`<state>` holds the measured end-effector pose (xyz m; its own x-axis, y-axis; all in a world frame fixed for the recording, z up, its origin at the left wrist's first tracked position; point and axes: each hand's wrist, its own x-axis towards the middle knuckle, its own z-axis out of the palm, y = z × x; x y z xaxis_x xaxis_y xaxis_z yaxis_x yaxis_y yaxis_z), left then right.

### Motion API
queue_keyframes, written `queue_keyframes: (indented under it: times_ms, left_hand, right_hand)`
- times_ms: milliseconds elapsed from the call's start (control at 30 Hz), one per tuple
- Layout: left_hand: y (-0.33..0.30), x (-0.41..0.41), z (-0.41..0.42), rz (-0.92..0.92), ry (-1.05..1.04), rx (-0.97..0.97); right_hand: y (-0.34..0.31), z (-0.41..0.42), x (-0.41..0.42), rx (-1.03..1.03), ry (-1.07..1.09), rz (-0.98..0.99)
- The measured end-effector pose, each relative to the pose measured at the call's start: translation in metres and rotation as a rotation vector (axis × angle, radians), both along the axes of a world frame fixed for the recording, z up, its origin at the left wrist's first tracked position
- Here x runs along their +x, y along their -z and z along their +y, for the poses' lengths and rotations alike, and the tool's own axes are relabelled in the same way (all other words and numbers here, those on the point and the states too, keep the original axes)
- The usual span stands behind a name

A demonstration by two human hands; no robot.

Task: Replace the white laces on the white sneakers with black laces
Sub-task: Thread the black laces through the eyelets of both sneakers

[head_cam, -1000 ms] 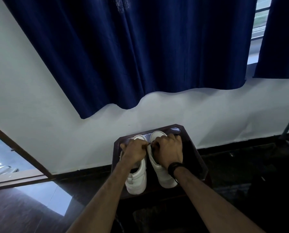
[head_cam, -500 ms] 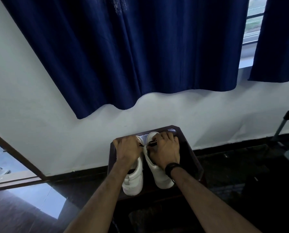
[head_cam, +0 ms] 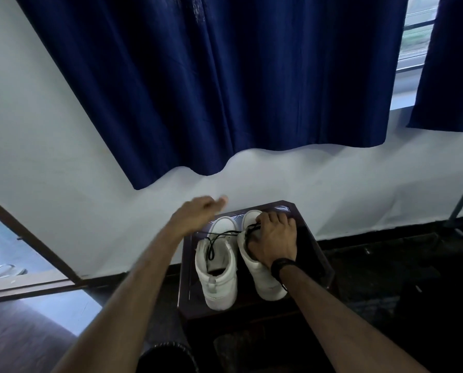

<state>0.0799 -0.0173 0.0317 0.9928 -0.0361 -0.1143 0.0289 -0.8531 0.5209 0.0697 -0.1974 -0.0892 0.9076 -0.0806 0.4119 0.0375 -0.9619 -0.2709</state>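
Since a moment ago the left hand (head_cam: 200,211) has lifted off the left white leather sneaker (head_cam: 219,267) and swung up toward the far left, motion-blurred, so I cannot tell whether its loosely curled fingers pinch the thin black lace (head_cam: 219,238) that trails from that shoe's eyelets toward it. The right hand (head_cam: 274,242), with a black band (head_cam: 281,266) on its wrist, stays on the right white sneaker (head_cam: 262,275), fingers curled over the tongue and gripping the black lace there. Both sneakers stand side by side, toes far, on the small dark wooden stool (head_cam: 319,254) beneath the navy curtain (head_cam: 225,76).
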Motion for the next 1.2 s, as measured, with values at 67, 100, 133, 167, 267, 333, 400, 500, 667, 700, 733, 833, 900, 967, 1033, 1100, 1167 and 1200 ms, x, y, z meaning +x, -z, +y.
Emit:
queue_keyframes:
  times_ms: [67, 100, 133, 167, 267, 333, 400, 500, 667, 700, 733, 833, 900, 967, 1033, 1100, 1167, 1200]
  left_hand:
    - [0.014, -0.003, -0.004, 0.031, 0.114, 0.523]
    - [0.018, -0.002, -0.005, 0.009, 0.137, 0.562]
    - [0.017, -0.001, -0.003, 0.012, 0.135, 0.497]
    - [0.013, 0.001, 0.001, -0.012, 0.118, 0.391]
    - [-0.015, 0.010, 0.019, -0.323, -0.143, -0.112]
    - [-0.034, 0.015, 0.028, -0.456, -0.291, -0.459]
    - [-0.039, 0.016, 0.026, -0.469, -0.285, -0.595]
    - [-0.029, 0.014, 0.013, -0.432, -0.290, -0.765]
    - [-0.036, 0.017, 0.004, -0.527, -0.441, -0.860]
    - [-0.038, 0.018, 0.004, -0.534, -0.452, -0.837]
    - [-0.038, 0.019, 0.005, -0.530, -0.441, -0.790]
    - [-0.039, 0.018, 0.006, -0.466, -0.344, -0.611]
    - [-0.043, 0.015, 0.009, -0.418, -0.313, -0.492]
    - [-0.048, 0.013, 0.011, -0.384, -0.284, -0.460]
    - [-0.054, 0.009, 0.008, -0.376, -0.249, -0.464]
    - [-0.055, 0.003, 0.004, -0.395, -0.242, -0.472]
    - [-0.055, -0.002, 0.006, -0.392, -0.311, -0.365]
    - [-0.054, -0.005, 0.009, -0.332, -0.340, -0.259]
  right_hand:
    - [-0.001, -0.002, 0.000, -0.004, -0.009, 0.023]
    - [0.000, -0.003, 0.000, -0.009, -0.017, 0.031]
    - [0.001, -0.003, 0.000, -0.010, -0.023, 0.038]
    - [0.001, -0.003, 0.000, -0.005, -0.022, 0.042]
    - [0.002, -0.003, 0.001, 0.016, -0.010, 0.047]
    - [0.002, -0.003, 0.001, 0.023, -0.015, 0.051]
    - [0.001, -0.003, 0.001, 0.027, -0.011, 0.045]
    - [-0.001, -0.002, -0.001, 0.029, -0.013, 0.047]
    - [0.000, -0.004, 0.000, 0.019, -0.009, 0.077]
    - [0.001, -0.003, 0.000, 0.014, -0.007, 0.078]
    - [0.002, -0.003, 0.001, 0.014, -0.003, 0.077]
    - [0.001, -0.003, 0.001, 0.024, 0.005, 0.084]
    - [-0.002, -0.003, 0.000, 0.026, -0.005, 0.114]
    - [-0.006, -0.004, -0.001, 0.052, -0.014, 0.133]
    - [-0.008, -0.005, -0.002, 0.095, -0.024, 0.138]
    - [-0.010, -0.007, -0.003, 0.119, -0.038, 0.145]
    - [-0.013, -0.010, -0.003, 0.144, -0.055, 0.169]
    - [-0.014, -0.013, -0.003, 0.151, -0.064, 0.182]
